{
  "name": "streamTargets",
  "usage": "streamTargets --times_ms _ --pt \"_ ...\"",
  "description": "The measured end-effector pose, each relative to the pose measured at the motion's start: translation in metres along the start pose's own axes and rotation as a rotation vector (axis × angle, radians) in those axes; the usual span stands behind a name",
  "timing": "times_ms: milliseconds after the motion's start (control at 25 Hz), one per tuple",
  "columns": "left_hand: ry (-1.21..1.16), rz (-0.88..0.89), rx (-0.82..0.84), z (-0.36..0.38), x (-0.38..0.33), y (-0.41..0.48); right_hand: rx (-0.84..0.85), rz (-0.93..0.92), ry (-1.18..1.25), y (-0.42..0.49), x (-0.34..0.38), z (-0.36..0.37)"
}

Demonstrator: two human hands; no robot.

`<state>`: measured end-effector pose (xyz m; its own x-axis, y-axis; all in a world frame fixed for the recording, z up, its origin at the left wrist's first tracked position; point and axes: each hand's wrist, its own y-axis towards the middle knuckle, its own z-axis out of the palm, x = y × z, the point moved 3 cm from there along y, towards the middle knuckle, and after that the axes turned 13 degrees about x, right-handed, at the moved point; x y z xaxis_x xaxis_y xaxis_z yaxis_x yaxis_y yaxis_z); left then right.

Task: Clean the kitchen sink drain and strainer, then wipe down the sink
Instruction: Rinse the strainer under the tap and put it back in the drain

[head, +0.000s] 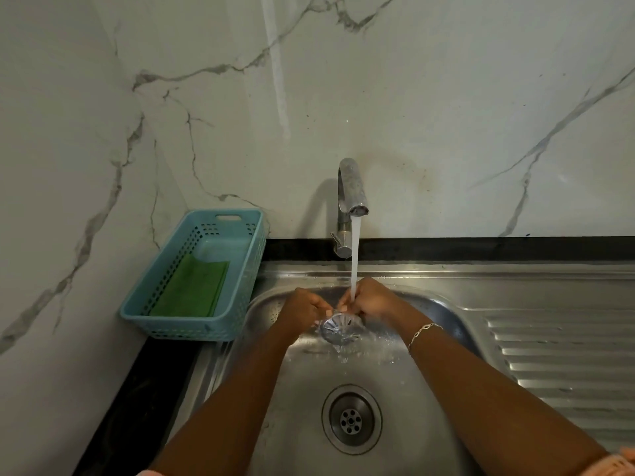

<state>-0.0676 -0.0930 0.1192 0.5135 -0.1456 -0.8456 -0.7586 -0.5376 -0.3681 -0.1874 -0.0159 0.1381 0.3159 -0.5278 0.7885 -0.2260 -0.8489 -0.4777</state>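
While water runs, hands (302,312) gripping strainer (338,328).

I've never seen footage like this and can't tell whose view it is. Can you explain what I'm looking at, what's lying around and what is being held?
There is no machine here: one camera on a person's head looks down at their two bare hands over a steel sink. The left hand and right hand together hold the round metal strainer under water running from the tap. Below them the drain sits open, without its strainer. On the counter to the left stands a blue basket with a green cloth lying in it. A bracelet is on the right wrist.
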Motion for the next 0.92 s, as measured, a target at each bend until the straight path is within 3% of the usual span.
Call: streamTargets --times_ms 240,400,600,920 --pt "-0.288 -0.193 0.031 0.001 0.011 0.003 -0.093 -0.025 -0.108 0.002 0.016 -0.004" --pt "-0.482 -0.285 0.079 0.006 0.019 0.007 0.047 0.028 -0.1 -0.002 0.025 -0.001" --pt "-0.709 -0.351 0.154 0.017 0.028 0.006 0.039 0.07 -0.09 -0.003 0.025 -0.012" --pt "-0.801 -0.364 0.158 0.015 0.027 -0.005 0.089 0.051 -0.027 -0.006 0.025 -0.007"
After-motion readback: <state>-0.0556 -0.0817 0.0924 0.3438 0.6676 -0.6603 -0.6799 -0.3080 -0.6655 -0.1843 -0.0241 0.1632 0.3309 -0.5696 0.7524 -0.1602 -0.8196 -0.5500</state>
